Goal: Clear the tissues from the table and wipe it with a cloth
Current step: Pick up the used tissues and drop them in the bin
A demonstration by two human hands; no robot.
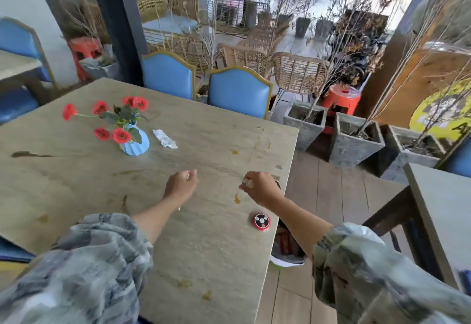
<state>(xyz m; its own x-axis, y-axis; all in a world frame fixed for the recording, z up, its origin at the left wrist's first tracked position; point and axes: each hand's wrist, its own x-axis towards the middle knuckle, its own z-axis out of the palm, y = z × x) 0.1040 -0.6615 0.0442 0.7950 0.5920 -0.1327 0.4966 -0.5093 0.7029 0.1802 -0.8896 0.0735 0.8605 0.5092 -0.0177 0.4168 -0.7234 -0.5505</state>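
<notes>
Two blue padded chairs (204, 84) stand at the far table edge. Beyond them: wicker chairs (298, 73), grey concrete planters (354, 142) (bare branches), red plastic stools (341, 99). Wooden plank floor (339, 196); daylight throughout.

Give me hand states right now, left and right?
Left hand: fingers loosely curled over the table; something small and pale shows at its fingertips, too unclear to call a grip.
Right hand: grips a crumpled tissue.
</notes>
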